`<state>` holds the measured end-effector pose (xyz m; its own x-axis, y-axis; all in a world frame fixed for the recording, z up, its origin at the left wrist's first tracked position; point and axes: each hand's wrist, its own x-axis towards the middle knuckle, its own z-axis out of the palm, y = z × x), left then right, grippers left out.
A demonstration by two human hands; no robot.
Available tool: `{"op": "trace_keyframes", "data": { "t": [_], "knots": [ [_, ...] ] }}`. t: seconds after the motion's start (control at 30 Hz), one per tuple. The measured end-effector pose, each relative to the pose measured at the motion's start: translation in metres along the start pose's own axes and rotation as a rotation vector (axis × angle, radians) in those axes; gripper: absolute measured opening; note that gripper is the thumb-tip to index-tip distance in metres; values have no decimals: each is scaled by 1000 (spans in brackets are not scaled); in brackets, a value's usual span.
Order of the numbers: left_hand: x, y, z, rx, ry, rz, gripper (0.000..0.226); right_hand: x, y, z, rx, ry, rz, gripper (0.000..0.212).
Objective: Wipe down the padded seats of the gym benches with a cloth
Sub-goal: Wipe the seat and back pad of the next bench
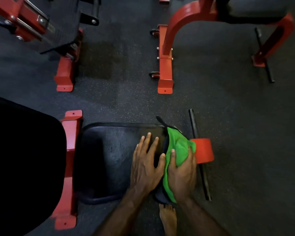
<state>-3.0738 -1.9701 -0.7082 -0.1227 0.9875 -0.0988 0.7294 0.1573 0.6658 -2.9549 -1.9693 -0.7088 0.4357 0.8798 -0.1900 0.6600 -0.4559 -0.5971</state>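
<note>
In the head view the left hand [146, 165] lies flat with fingers straight and spread on the black padded seat [112, 157], while the right hand [181, 174] curls its fingers round a green cloth [174, 150] pressed over the seat's right edge. Just beyond the cloth sit a red frame end [204, 150] and a black bar [198, 150]; a bare foot [168, 218] stands on the speckled floor [129, 99] below, with another red bench [165, 53] well apart.

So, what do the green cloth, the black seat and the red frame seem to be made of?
Green cloth: soft, fuzzy fabric, probably microfibre; it bunches and folds under the right hand.
Black seat: padded, likely vinyl or synthetic leather; slight sheen, fine grain, rounded piped edge.
Red frame: painted metal by its look; glossy, sharp folds, bolt holes.
</note>
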Motion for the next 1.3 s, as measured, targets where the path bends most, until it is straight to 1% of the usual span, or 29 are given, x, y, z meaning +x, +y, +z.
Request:
{"op": "trace_keyframes", "data": {
  "t": [0.03, 0.13, 0.17, 0.2, 0.23, 0.27, 0.3, 0.33, 0.4, 0.43, 0.47, 0.53, 0.57, 0.6, 0.7, 0.73, 0.77, 0.8, 0.83, 0.87, 0.9, 0.97, 1.0, 1.03, 1.1, 1.2, 1.23, 1.3],
  "knots": [
    [-3, 0, 0, -1, -6, 2, 63, -14, 0, -1, 2, -16, -17, 72],
    [-10, 2, 0, 16, -48, -10, 62, -39, 27, -12, -15, -139, -289, 83],
    [-12, 1, -1, 22, -58, -11, 62, -38, 38, -13, -34, -148, -318, 81],
    [-14, 1, -2, 22, -59, -7, 62, -39, 42, -14, -21, -119, -264, 77],
    [-16, 0, -1, 20, -53, 2, 62, -42, 41, -11, 28, -64, -146, 74],
    [-19, -2, -2, 22, -51, 11, 63, -49, 33, -6, 60, -23, -39, 74],
    [-23, -3, -3, 26, -59, 20, 63, -60, 27, 0, 43, -24, 13, 77],
    [-24, -4, -3, 27, -62, 25, 63, -69, 21, 3, 4, -51, -12, 81],
    [-31, -7, -7, 18, -67, 11, 64, -83, 31, 2, -37, -141, -222, 84],
    [-34, -8, -11, 18, -58, 0, 64, -82, 39, -3, -48, -150, -295, 82],
    [-37, -11, -13, 23, -44, -5, 64, -80, 46, -7, -50, -137, -281, 80],
    [-47, -19, -17, 40, -20, -8, 64, -87, 45, -5, -2, -49, -83, 79],
    [-52, -22, -18, 46, -21, -6, 64, -96, 39, 1, -20, -25, -19, 80],
    [-58, -24, -21, 49, -22, -1, 63, -110, 33, 6, -56, -53, -40, 81],
    [-74, -30, -28, 10, -33, -32, 62, -138, 35, 18, -326, -204, -326, 78],
    [-80, -32, -31, 6, -26, -55, 65, -138, 37, 16, -375, -275, -385, 76],
    [-87, -37, -34, 0, -14, -74, 66, -137, 39, 13, -414, -305, -443, 73],
    [-93, -41, -38, -1, 3, -103, 65, -138, 38, 8, -437, -302, -501, 71],
    [-95, -45, -45, 0, 41, -126, 63, -135, 32, 3, -421, -279, -580, 71],
    [-97, -47, -50, -12, 69, -151, 59, -133, 26, 0, -345, -293, -651, 71],
    [-98, -44, -59, -41, 99, -169, 56, -131, 19, -7, -211, -312, -709, 70],
    [-90, -25, -89, -149, 133, -216, 48, -116, -6, -26, 75, -386, -749, 63],
    [-87, -8, -109, -227, 97, -276, 44, -106, -21, -38, 157, -423, -726, 59],
    [-89, 12, -129, -279, 52, -317, 42, -104, -38, -57, 175, -456, -712, 57],
    [-80, 45, -161, -328, 11, -393, 42, -90, -77, -85, 186, -557, -635, 61],
    [-72, 96, -208, -480, -46, -573, 45, -88, -140, -141, 130, -661, -595, 67],
    [-74, 107, -220, -533, -57, -606, 46, -88, -152, -156, 120, -685, -602, 67],
    [-78, 129, -243, -638, -71, -598, 50, -94, -174, -193, 110, -696, -615, 66]
  ]
}}
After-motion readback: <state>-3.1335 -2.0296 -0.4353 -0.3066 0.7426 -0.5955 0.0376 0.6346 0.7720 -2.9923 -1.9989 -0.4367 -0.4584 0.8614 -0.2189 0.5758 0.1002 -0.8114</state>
